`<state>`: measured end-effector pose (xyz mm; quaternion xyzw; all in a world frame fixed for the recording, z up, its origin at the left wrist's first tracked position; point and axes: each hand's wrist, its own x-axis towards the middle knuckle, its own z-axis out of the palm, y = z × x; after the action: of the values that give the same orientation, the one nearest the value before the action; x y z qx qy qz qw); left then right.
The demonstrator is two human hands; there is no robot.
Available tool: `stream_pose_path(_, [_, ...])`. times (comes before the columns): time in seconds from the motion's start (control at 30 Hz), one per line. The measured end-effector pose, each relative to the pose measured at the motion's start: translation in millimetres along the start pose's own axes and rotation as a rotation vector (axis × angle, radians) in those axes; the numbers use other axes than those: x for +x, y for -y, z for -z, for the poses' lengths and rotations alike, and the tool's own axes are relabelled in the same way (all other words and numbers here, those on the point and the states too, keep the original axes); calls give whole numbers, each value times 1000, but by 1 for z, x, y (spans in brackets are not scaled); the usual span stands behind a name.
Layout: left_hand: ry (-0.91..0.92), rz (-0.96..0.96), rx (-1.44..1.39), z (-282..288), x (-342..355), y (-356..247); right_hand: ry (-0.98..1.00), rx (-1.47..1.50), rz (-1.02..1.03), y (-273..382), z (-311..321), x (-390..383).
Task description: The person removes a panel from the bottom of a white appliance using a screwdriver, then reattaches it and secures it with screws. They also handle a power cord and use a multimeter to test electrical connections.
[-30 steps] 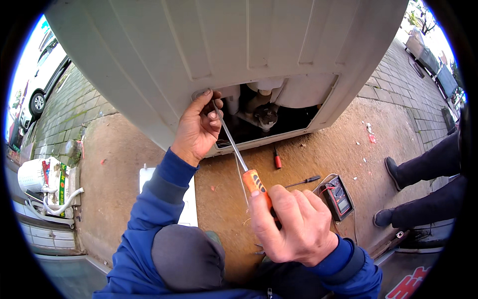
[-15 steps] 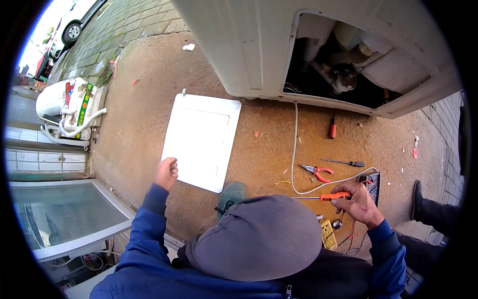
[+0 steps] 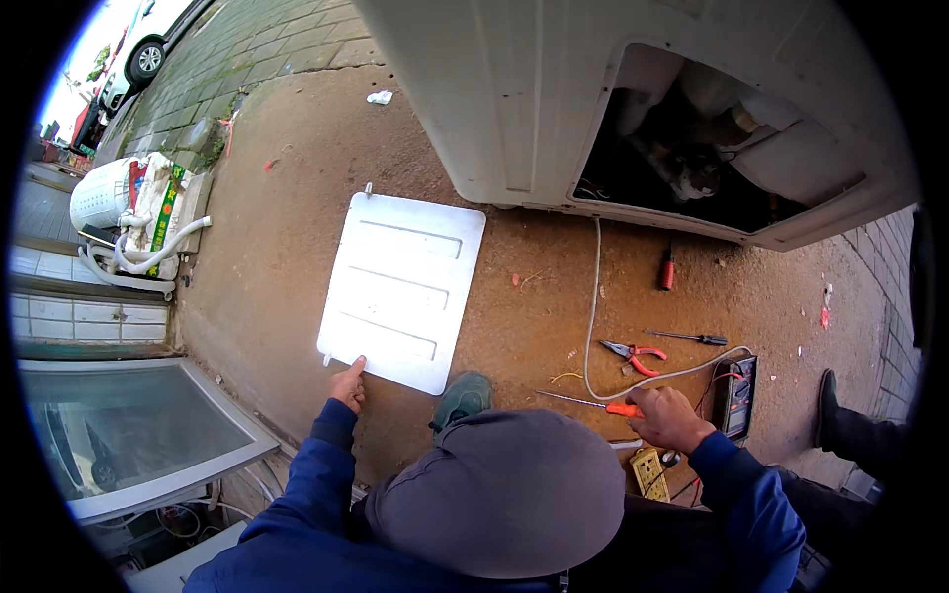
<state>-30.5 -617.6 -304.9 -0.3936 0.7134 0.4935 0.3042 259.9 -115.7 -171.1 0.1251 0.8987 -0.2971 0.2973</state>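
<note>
A white metal panel (image 3: 395, 287) with pressed grooves lies on the ground to the left of centre. My left hand (image 3: 348, 385) is closed at its near edge, the thumb lying over the rim and the other fingers partly hidden. In my right hand (image 3: 672, 419) is a screwdriver (image 3: 621, 408) with an orange handle, its long shaft pointing left. Just beyond that hand lie red-handled pliers (image 3: 633, 356) and a dark-handled screwdriver (image 3: 700, 338). A multimeter (image 3: 736, 395) with leads sits to its right.
A large white appliance (image 3: 524, 119) with an open bay stands at the far right, a cable (image 3: 592, 326) running from beneath. A red-handled tool (image 3: 667, 271) lies near it. A yellow socket strip (image 3: 649, 474) is near me. Another person's shoe (image 3: 825, 395) is at right.
My left hand has shifted along the panel's near edge, and the grooves show more plainly. My right hand has moved left and lower, tilting the screwdriver, and the multimeter shows more.
</note>
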Motion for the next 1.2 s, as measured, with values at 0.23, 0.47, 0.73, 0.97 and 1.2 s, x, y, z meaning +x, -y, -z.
stream_pose_path(0.23, [148,-120,-88,1,13,0,41,-82,-20,-1,-3,2])
stream_pose_path(0.47, [136,-475,-315,68,-9,-36,-116,-93,3,-13,7,13])
stream_pose_path(0.73, [102,-1085,-16,131,-147,-134,-328,64,79,5,55,34])
stream_pose_path(0.97, [186,-1436,160,140,-222,-203,-401,409,50,36,99,26])
stream_pose_path(1.2, [593,-1578,-136,19,-261,-247,-578,694,438,49,128,11])
